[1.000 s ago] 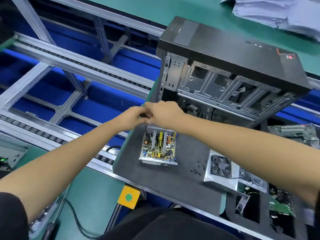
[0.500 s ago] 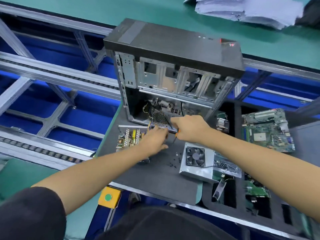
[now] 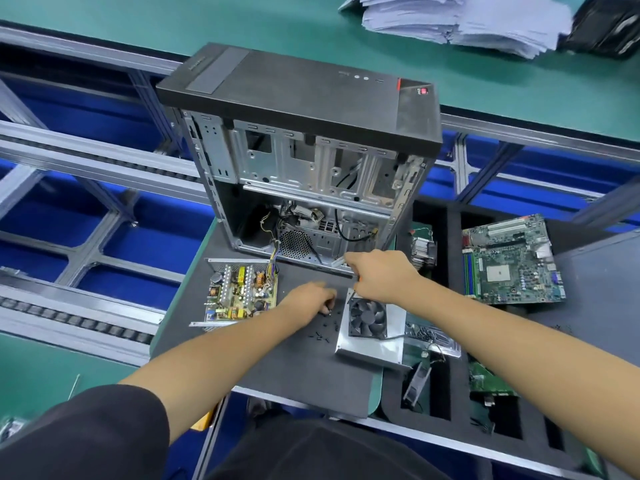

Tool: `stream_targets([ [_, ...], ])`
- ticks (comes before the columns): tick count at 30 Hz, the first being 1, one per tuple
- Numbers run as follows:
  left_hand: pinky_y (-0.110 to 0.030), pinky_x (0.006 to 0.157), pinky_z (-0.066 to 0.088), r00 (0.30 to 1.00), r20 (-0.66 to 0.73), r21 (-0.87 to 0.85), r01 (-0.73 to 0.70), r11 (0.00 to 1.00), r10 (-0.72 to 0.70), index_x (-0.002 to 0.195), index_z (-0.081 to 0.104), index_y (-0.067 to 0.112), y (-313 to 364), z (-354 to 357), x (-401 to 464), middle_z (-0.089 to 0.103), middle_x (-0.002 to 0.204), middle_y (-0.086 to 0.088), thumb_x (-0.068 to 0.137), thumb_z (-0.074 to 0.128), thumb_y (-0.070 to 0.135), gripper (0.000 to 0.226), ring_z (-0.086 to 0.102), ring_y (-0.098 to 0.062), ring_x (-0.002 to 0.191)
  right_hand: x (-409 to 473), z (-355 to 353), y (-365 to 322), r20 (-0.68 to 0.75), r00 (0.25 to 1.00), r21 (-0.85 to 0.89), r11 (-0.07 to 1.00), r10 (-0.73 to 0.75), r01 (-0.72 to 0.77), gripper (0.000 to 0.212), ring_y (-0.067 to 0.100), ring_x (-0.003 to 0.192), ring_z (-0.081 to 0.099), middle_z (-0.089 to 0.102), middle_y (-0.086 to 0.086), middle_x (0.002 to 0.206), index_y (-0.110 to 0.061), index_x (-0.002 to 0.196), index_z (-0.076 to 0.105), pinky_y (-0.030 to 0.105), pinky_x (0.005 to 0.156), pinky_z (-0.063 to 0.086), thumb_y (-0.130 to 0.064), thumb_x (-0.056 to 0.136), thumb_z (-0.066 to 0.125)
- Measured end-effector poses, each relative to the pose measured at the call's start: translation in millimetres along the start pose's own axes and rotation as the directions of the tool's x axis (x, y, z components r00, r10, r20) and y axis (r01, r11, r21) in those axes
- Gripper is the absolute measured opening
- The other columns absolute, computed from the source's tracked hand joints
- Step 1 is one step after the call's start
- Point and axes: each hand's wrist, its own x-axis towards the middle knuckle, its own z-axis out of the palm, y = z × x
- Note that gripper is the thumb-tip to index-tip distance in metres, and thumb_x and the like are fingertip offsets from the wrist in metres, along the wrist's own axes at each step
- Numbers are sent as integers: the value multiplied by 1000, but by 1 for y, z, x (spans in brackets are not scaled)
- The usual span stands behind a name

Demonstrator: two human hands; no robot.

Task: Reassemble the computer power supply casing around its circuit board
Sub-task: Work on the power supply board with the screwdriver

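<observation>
Dark foam mat (image 3: 263, 368) on the green line bench is your work area, open PC tower (image 3: 304, 161) standing at the back of it. PSU circuit board (image 3: 239, 294) sits in its bottom tray at the mat's left, uncovered, wires trailing up toward the tower. Fan cover (image 3: 372, 329), the other half of the casing, lies fan-up well right of the board, not yet on it. Your left hand (image 3: 310, 299) is down on the mat with fingertips curled at the loose black screws (image 3: 320, 336); looks like you're pinching one, but it's too small to confirm. Your right hand (image 3: 377, 277) is fisted around something with an orange tip, likely a screwdriver, hovering at the cover's top edge. My read: you're at screw pickup, casing still open. Next move needs the cover flipped over the board, fan lead tucked clear, holes lined up, then the screws in. Motherboard (image 3: 512, 259) off right isn't part of this.
</observation>
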Motion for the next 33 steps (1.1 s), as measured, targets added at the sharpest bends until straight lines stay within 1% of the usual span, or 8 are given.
stream_targets([
  [8, -34, 92, 51, 997, -68, -3, -41, 999, 40, 104, 62, 10, -3, 6, -6, 56, 112, -5, 96, 54, 3, 13, 62, -15, 100, 2, -2, -2, 0, 1000, 20, 1000, 11, -11, 19, 17, 60, 53, 57, -3, 67, -25, 81, 40, 29, 53, 40, -16, 74, 56],
  [11, -29, 78, 49, 986, -166, -164, -5, 986, -23, 95, 61, 10, -7, 2, -8, 63, 96, -5, 95, 55, 8, 6, 60, -18, 87, 4, -10, -6, -37, 999, 42, 999, 9, -7, 18, 22, 63, 56, 58, -3, 68, -24, 82, 42, 30, 55, 41, -16, 73, 55],
  [13, -28, 74, 46, 979, -205, -268, -57, 962, 1, 94, 57, 8, -14, -9, -13, 64, 90, -7, 97, 57, 4, 6, 60, -20, 80, 6, -20, -12, -66, 998, 67, 998, 5, 0, 18, 24, 67, 58, 59, -4, 69, -26, 82, 42, 30, 56, 42, -18, 73, 55],
  [16, -29, 79, 54, 977, -213, -521, -89, 849, -28, 101, 58, 9, -31, -32, -30, 67, 90, -5, 99, 60, 5, 4, 66, -15, 79, 10, -42, -26, -140, 990, 96, 995, 8, 6, 19, 24, 69, 57, 58, -6, 70, -28, 77, 38, 31, 55, 38, -22, 73, 55],
  [19, -32, 82, 57, 970, -218, -739, -93, 667, -107, 102, 62, 9, -50, -55, -50, 69, 88, -8, 101, 57, 2, 9, 68, -16, 81, 15, -67, -47, -219, 976, 142, 990, 16, 15, 21, 20, 66, 53, 57, -7, 70, -28, 74, 35, 29, 52, 29, -23, 72, 56],
  [24, -24, 72, 57, 954, -244, -884, -147, 444, -171, 102, 61, 3, -87, -82, -92, 72, 89, -13, 102, 54, 0, 7, 71, -17, 83, 32, -97, -92, -302, 953, 154, 985, -32, 82, 18, 16, 63, 49, 58, -8, 71, -28, 77, 38, 28, 51, 22, -24, 73, 55],
  [27, -27, 76, 58, 949, -251, -911, -166, 377, -190, 103, 58, -1, -110, -88, -113, 72, 94, -23, 100, 57, 0, 3, 72, -24, 89, 45, -107, -120, -323, 943, 128, 984, -76, 123, 18, 13, 61, 49, 54, -8, 66, -28, 75, 37, 27, 51, 23, -24, 71, 54],
  [33, -29, 80, 59, 940, -258, -926, -175, 336, -222, 101, 60, 2, -155, -87, -138, 77, 87, -11, 96, 67, 4, 9, 74, -22, 89, 73, -112, -169, -324, 934, 83, 979, -152, 188, 14, 11, 62, 50, 57, -8, 66, -27, 78, 42, 28, 50, 26, -28, 69, 52],
])
